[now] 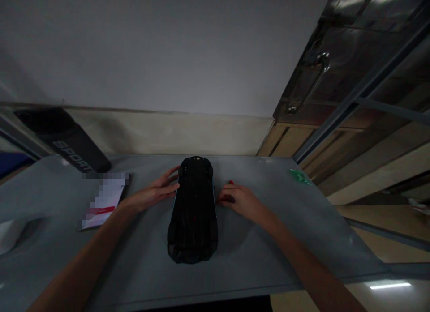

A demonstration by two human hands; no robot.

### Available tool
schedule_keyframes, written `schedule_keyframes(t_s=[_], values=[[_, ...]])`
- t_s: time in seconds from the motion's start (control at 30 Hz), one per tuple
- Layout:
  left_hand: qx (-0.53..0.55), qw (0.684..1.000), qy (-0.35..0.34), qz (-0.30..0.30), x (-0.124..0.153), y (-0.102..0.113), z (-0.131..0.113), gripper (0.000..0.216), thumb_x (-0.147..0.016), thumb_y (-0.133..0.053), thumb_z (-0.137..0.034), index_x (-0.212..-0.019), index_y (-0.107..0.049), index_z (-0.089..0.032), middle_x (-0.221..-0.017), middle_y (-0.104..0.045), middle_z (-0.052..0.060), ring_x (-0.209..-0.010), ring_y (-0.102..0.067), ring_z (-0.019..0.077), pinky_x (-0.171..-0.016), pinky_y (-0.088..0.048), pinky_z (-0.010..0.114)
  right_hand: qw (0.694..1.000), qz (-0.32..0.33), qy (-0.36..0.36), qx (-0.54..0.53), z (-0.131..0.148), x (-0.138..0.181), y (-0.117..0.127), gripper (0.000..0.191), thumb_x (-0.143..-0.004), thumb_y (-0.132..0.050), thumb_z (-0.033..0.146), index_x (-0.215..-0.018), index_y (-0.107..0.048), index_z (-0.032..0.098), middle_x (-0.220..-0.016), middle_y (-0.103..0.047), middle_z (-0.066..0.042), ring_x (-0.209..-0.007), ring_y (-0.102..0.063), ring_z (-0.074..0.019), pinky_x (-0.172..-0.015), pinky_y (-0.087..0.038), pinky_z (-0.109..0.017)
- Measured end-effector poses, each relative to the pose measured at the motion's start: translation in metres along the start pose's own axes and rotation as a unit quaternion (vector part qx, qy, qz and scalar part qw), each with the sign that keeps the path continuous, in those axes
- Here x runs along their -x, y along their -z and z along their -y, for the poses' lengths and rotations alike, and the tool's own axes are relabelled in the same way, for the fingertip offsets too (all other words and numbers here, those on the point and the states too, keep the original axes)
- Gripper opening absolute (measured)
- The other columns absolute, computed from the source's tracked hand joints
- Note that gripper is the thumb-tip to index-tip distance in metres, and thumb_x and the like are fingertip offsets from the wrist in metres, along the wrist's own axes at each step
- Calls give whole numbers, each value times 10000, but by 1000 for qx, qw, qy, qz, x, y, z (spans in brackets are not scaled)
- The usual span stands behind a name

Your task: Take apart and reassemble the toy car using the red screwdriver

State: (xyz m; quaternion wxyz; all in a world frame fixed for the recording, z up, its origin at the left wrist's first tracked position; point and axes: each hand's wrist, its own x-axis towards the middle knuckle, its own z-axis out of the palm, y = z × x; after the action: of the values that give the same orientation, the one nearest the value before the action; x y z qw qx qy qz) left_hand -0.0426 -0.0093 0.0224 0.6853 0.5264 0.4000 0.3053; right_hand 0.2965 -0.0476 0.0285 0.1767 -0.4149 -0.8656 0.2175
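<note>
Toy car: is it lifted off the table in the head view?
No, the black toy car lies upside down on the grey table, with the left hand and right hand at its sides.

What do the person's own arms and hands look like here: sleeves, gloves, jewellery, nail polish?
Both forearms are bare, with no sleeves in view and no gloves. The right hand shows red nail polish on a fingertip. The left hand shows no ring or watch; the dim light hides finer detail.

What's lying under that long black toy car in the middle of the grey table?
The long black toy car lies directly on the grey table, apparently underside up. The left hand touches one side, the right hand rests beside the other. Whatever its body covers cannot be seen.
</note>
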Motion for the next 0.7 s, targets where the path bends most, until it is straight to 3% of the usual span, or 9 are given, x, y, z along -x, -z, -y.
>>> schedule_keyframes(t_s=[0.17,0.4,0.7], values=[[15,999,-14,28,3,-10,-5,869,-950,-748,-335,-1683,-281,-341,-1701,-426,88,-1500,-486,355,-1178,-437,475,998,4,-26,49,7,1,-3,117,-906,-731,90,-950,-717,197,-970,-719,-49,-909,-677,-213,-822,-490,-318],[19,999,-19,19,1,-22,-2,869,-903,-803,-407,-1645,-351,-419,-1778,-272,42,-1541,-420,370,-1185,-446,495,998,-11,-49,24,7,3,2,172,-870,-714,42,-929,-691,202,-927,-696,-31,-882,-657,-200,-827,-487,-310],[42,998,-24,35,-1,-19,4,852,-933,-779,-376,-1660,-336,-412,-1766,-303,58,-1542,-421,371,-1208,-404,524,999,4,-40,15,2,2,-5,159,-916,-705,50,-961,-698,202,-996,-707,-41,-938,-673,-203,-864,-491,-320]])
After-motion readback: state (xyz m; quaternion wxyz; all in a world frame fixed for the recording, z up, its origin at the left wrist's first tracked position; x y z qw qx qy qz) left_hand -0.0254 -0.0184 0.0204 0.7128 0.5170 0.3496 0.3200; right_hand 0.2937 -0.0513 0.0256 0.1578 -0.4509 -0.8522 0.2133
